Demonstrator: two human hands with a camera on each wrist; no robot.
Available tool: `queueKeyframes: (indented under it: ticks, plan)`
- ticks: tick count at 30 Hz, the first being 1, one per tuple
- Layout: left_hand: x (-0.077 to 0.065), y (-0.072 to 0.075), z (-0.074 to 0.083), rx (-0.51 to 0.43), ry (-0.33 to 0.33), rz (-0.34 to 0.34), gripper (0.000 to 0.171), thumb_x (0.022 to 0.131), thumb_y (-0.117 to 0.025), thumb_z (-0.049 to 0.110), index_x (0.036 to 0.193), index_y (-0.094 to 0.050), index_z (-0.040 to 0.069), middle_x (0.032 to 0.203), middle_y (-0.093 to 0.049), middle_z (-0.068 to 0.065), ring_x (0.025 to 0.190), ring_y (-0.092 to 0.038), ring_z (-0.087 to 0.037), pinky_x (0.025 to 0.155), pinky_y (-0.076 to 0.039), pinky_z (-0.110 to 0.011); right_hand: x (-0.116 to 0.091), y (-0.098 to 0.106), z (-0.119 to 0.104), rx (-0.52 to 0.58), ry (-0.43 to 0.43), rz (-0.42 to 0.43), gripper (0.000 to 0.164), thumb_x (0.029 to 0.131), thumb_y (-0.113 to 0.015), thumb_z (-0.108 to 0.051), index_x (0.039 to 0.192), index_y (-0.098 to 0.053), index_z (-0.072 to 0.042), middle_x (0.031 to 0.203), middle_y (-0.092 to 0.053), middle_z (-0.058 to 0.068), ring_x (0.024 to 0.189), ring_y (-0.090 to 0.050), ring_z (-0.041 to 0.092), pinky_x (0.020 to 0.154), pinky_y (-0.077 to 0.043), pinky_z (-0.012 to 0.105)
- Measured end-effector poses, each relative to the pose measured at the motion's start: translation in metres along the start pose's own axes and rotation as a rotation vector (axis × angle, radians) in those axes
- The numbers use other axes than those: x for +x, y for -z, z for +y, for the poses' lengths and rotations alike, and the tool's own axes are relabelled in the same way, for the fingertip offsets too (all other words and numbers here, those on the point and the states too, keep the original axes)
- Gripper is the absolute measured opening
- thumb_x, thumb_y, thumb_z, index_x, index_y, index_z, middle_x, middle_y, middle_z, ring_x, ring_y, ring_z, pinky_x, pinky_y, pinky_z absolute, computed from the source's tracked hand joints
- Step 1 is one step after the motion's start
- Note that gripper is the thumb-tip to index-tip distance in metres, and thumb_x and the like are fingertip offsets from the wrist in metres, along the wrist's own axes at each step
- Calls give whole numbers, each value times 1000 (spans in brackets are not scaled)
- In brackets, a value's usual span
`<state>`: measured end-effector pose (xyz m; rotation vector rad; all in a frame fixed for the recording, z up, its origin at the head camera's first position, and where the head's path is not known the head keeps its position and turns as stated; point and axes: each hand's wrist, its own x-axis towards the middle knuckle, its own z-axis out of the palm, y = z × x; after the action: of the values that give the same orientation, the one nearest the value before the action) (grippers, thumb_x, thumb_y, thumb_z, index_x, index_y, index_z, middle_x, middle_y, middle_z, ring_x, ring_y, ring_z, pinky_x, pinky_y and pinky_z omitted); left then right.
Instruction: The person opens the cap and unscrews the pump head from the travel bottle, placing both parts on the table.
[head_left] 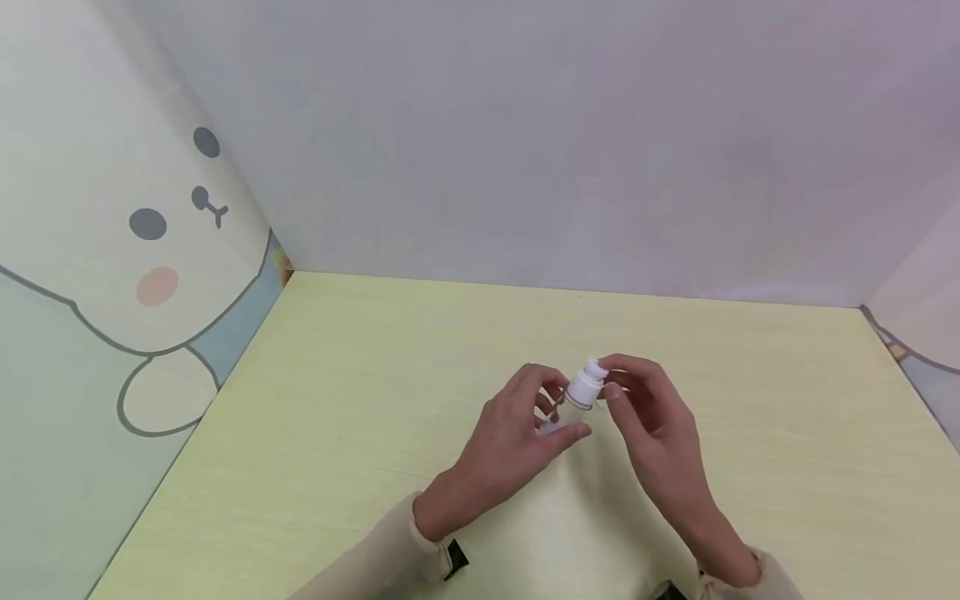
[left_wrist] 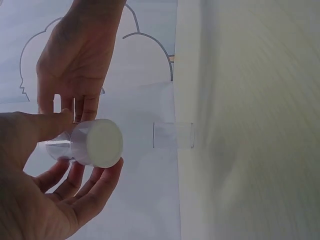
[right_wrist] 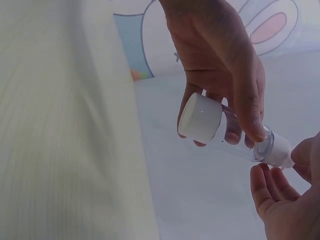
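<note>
A clear pump bottle [right_wrist: 235, 142] with a white base and a white pump head [head_left: 587, 383] is tilted above the table between the two hands. My left hand [head_left: 510, 433] grips the clear body, its thumb on one side and the curled fingers on the other. At the top end, my right hand [head_left: 663, 437] pinches the pump head between thumb and fingers. The flat white base [left_wrist: 105, 143] faces the left wrist camera. A small clear cylindrical cap [left_wrist: 173, 135] stands apart from the bottle in that view.
The pale yellow table [head_left: 360, 375] meets a plain whitish wall [head_left: 480, 150] at the back. A side panel with a cartoon animal [head_left: 157, 250] stands at the left, another printed panel [head_left: 918, 308] at the right. Beige sleeves [head_left: 390, 546] cover both forearms.
</note>
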<state>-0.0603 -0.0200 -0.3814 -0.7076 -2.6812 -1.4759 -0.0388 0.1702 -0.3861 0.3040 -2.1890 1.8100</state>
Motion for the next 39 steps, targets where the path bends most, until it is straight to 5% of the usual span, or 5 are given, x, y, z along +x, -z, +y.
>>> queueKeyframes:
  ticks: [5,11,19,28,39]
  plan:
    - [-3,-7,-1,60,-130,99,48,86,-88,27,120,-56,13,108,-61,1,85,-66,-10,75,-57,-16,-3,-6,-8,44,-21,20,40,99,-63,6,138,-56,-2,129,-61,2,115,-66,12,93,-56,17]
    - [-6,-15,-3,256,-325,239,51,82,-91,29,112,-56,9,100,-59,-2,75,-63,-9,68,-50,-8,-5,-13,-15,157,-24,73,47,89,-69,18,132,-54,6,124,-60,5,113,-65,15,101,-56,22]
    - [-8,-18,-3,391,-416,296,44,82,-91,29,105,-60,9,92,-55,-1,72,-57,-6,62,-45,-6,-7,-17,-16,190,-16,133,53,79,-76,24,125,-56,9,115,-62,7,100,-66,14,96,-58,22]
    - [-7,-16,-3,283,-429,281,40,81,-92,24,100,-60,9,92,-57,-2,76,-63,-9,68,-50,-7,-8,-16,-7,331,173,150,46,75,-73,29,117,-57,17,111,-65,11,90,-69,14,92,-59,21]
    - [-4,-10,-3,72,-454,203,42,78,-93,15,102,-59,6,96,-63,-6,82,-71,-13,79,-56,-8,-4,-11,-2,451,297,93,45,71,-69,37,111,-59,18,112,-70,12,95,-69,18,96,-59,25]
